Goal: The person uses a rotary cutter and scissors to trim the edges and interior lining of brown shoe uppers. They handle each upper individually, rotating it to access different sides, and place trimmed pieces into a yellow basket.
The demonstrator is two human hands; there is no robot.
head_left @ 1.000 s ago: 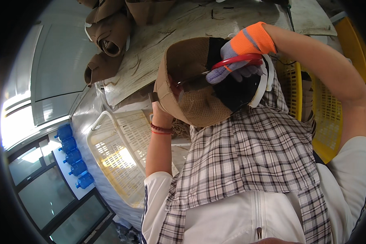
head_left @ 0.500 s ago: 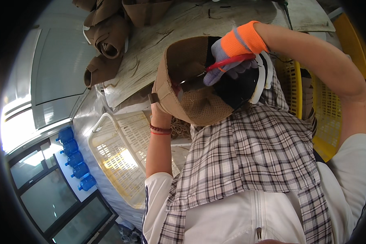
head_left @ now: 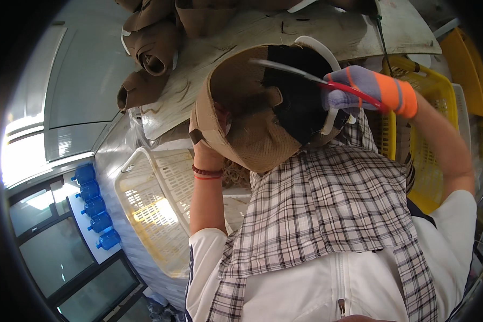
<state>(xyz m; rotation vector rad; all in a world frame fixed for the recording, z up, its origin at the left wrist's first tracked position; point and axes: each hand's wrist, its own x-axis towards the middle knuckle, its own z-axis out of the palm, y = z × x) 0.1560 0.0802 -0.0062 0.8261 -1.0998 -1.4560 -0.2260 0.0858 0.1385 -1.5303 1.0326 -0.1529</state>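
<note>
A hollow tan fabric piece [head_left: 212,129], shaped like a cap or small bag, stands tilted with its opening toward me. One inner side is black [head_left: 300,99], and a white curved strip [head_left: 317,47] edges its right rim. My bare left hand [head_left: 223,119] grips the left wall, fingers curled inside and partly hidden. My right hand [head_left: 354,88], in a grey and orange glove, is closed round red-handled scissors [head_left: 367,102] at the right rim. Their long metal blade [head_left: 287,68] points left across the opening; whether it touches the fabric I cannot tell.
Several rolled brown fabric pieces [head_left: 150,51] lie at the back left of the worn table [head_left: 198,67]. A white plastic basket [head_left: 153,214] stands at left, yellow crates [head_left: 440,102] at right. Several blue water jugs [head_left: 95,205] line the far left.
My right hand has drawn back to the right out of the piece's opening, bringing the scissors with it. The blade now shows in full. My left hand keeps its grip.
</note>
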